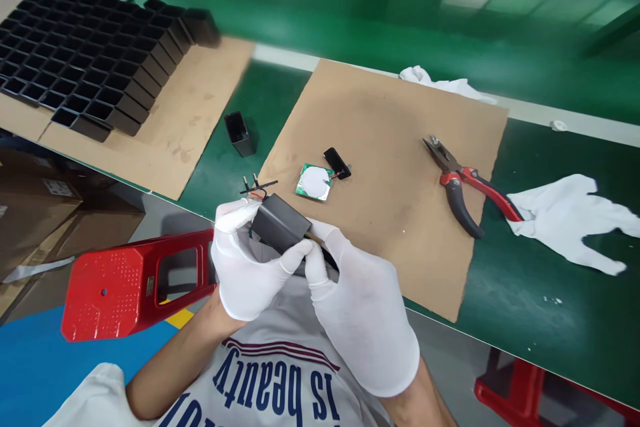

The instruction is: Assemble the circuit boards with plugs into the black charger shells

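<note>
Hands: two, gloved; left hand (pixel 245 267) and right hand (pixel 360 320) both grip one black housing (pixel 279 223), held between them above the counter (pixel 525 280) edge.
Pliers (pixel 463 183): one.
Circuit board (pixel 315 182): one.

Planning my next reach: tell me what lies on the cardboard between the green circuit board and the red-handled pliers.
Head view: between the circuit board and the pliers, only the small black part beside the board; the rest is bare cardboard.

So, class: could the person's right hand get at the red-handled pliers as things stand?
Probably yes, once freed. The right hand is pinching the black housing together with the left hand. The pliers lie uncovered on the cardboard sheet, with nothing between.
</note>
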Demonstrator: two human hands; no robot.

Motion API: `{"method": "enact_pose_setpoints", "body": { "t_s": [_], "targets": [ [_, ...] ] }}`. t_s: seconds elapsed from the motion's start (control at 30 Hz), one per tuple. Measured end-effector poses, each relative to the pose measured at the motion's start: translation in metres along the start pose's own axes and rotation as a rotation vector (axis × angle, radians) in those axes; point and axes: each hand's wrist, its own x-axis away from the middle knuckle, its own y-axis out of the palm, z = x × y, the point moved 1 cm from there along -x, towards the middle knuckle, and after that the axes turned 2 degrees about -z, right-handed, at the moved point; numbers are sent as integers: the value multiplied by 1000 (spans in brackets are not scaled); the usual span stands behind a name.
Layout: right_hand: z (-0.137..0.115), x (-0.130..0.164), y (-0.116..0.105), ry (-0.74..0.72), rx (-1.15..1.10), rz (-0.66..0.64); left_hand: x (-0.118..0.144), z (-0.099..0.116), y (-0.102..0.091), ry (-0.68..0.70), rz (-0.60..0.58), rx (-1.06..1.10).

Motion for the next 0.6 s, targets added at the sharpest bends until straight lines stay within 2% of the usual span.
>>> {"method": "enact_pose_setpoints", "body": {
  "t_s": [0.47,0.53,0.6],
  "targets": [
    [3,1,2,-1,-16,-9,0,-3,2,69,32,-3],
    [5,1,-2,1,1,-19,-2,2,4,-15,21,29],
    [7,2,-10,2,2,-52,-7,9,6,-197,-15,90]
  ]
}}
